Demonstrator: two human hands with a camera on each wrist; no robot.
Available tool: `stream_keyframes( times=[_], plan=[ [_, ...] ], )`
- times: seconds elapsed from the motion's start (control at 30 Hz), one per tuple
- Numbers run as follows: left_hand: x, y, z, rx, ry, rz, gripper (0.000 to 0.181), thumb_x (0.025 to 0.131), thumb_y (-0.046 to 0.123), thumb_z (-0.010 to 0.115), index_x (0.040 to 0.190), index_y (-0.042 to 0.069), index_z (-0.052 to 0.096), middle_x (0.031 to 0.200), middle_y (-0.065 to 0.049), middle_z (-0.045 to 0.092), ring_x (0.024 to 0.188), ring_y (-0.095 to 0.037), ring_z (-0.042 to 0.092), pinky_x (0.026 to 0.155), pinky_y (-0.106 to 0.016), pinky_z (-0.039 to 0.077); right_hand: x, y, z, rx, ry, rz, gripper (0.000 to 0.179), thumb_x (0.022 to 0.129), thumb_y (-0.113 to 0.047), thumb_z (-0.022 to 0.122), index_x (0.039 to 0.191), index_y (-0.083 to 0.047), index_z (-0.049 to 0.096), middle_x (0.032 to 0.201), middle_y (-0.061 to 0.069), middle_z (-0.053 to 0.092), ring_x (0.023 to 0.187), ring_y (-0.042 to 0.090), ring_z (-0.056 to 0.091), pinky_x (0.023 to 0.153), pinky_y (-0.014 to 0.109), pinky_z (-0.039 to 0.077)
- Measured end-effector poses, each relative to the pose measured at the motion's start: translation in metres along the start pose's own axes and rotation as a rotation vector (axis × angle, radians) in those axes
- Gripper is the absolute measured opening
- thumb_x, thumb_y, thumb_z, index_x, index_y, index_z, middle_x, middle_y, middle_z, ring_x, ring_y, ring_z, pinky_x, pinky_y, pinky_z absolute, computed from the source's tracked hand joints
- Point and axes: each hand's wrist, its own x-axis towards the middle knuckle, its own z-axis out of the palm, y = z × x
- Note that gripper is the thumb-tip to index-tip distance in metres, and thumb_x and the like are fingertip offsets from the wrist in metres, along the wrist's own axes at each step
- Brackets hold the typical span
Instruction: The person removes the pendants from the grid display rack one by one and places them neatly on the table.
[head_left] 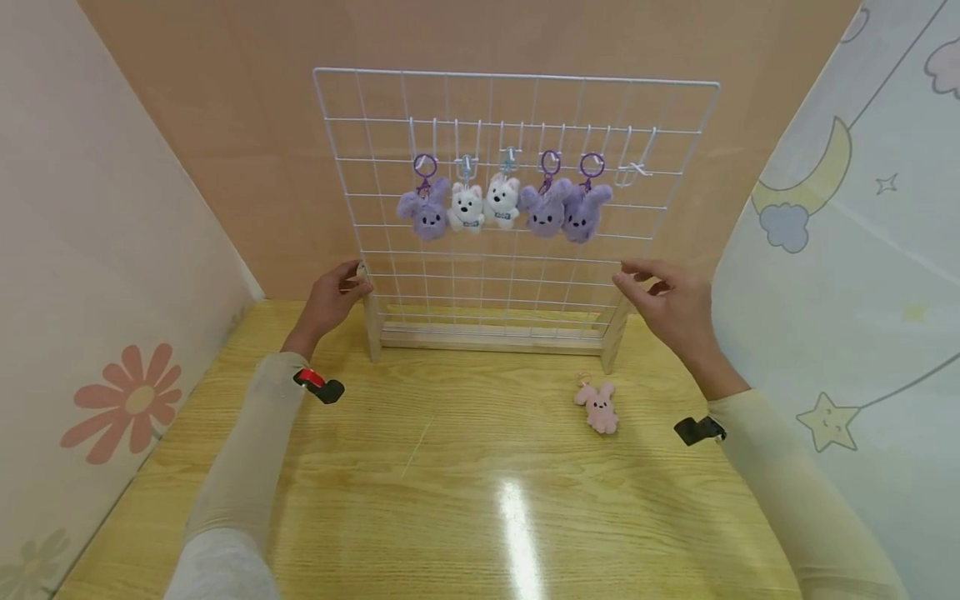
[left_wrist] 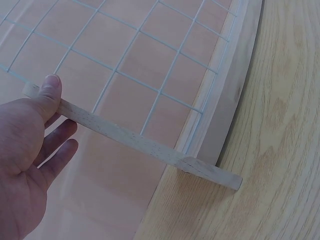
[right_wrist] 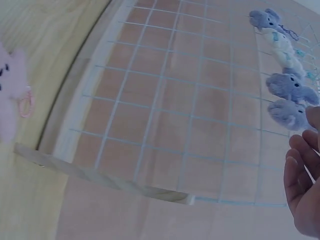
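A white wire grid rack stands in a wooden base (head_left: 491, 340). My left hand (head_left: 330, 302) pinches the top of its left wooden post (left_wrist: 125, 142), thumb in front and fingers behind. At the right side, my right hand (head_left: 671, 304) is near the right wooden post (right_wrist: 115, 181); in the right wrist view its loosely bent fingers hold nothing. Purple plush keychains (head_left: 429, 215) and white dog plush keychains (head_left: 467, 208) hang in a row from hooks. A pink plush keychain (head_left: 600, 410) lies on the table before the right post.
An unoccupied white hook (head_left: 633, 171) ends the row at the right. The wooden table (head_left: 420, 500) reaches toward me. A tan wall is behind the rack; patterned walls with a flower (head_left: 137, 400) and a moon (head_left: 817, 171) flank both sides.
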Motion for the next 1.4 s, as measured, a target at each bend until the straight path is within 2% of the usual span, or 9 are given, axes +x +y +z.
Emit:
stream_keyframes(
  times=[0.2, 0.5, 0.8, 0.97, 1.1, 1.4],
  plan=[
    [0.001, 0.0, 0.001, -0.009, 0.002, -0.003, 0.059, 0.105, 0.022, 0.061, 0.156, 0.0, 0.039, 0.144, -0.027, 0.054, 0.13, -0.045, 0.056, 0.102, -0.059, 0.05, 0.017, -0.016, -0.004, 0.032, 0.104, 0.022, 0.02, 0.09, -0.015, 0.08, 0.109, -0.007, 0.081, 0.102, 0.014, 0.078, 0.082, -0.013, 0.061, 0.068, 0.007, 0.047],
    [0.002, -0.002, 0.0, -0.015, -0.007, -0.002, 0.06, 0.105, 0.024, 0.06, 0.156, -0.001, 0.038, 0.141, -0.027, 0.055, 0.131, -0.045, 0.055, 0.102, -0.059, 0.05, 0.041, -0.033, 0.0, 0.076, 0.2, 0.062, 0.025, 0.092, -0.024, 0.079, 0.112, -0.009, 0.081, 0.107, 0.012, 0.078, 0.085, -0.005, 0.064, 0.071, 0.011, 0.049],
    [0.002, -0.003, 0.0, -0.01, -0.004, -0.013, 0.062, 0.105, 0.024, 0.061, 0.157, 0.001, 0.038, 0.147, -0.026, 0.051, 0.132, -0.044, 0.054, 0.103, -0.058, 0.05, 0.062, -0.044, 0.011, 0.122, 0.243, 0.158, 0.025, 0.089, -0.016, 0.08, 0.112, -0.004, 0.08, 0.111, 0.013, 0.077, 0.085, -0.005, 0.062, 0.071, 0.012, 0.048],
    [0.003, -0.004, 0.0, -0.011, 0.001, -0.011, 0.061, 0.105, 0.024, 0.061, 0.157, 0.001, 0.038, 0.15, -0.026, 0.049, 0.132, -0.045, 0.054, 0.103, -0.058, 0.05, 0.068, -0.064, 0.015, 0.161, 0.249, 0.188, 0.026, 0.091, -0.014, 0.077, 0.112, 0.001, 0.078, 0.111, 0.015, 0.076, 0.083, -0.003, 0.062, 0.069, 0.012, 0.048],
    [0.003, -0.005, 0.0, -0.011, 0.0, -0.008, 0.061, 0.105, 0.025, 0.061, 0.156, 0.001, 0.038, 0.149, -0.026, 0.05, 0.132, -0.045, 0.054, 0.102, -0.059, 0.05, 0.071, -0.074, 0.017, 0.199, 0.257, 0.209, 0.026, 0.091, -0.016, 0.077, 0.112, -0.001, 0.079, 0.11, 0.012, 0.077, 0.082, 0.001, 0.063, 0.067, 0.012, 0.048],
    [0.002, -0.004, -0.001, -0.023, -0.005, -0.003, 0.061, 0.105, 0.027, 0.061, 0.156, 0.001, 0.039, 0.15, -0.025, 0.049, 0.132, -0.045, 0.054, 0.103, -0.059, 0.049, 0.078, -0.078, 0.028, 0.23, 0.283, 0.242, 0.027, 0.092, -0.015, 0.076, 0.112, 0.003, 0.077, 0.109, 0.017, 0.076, 0.08, 0.003, 0.061, 0.068, 0.016, 0.049]
  ],
)
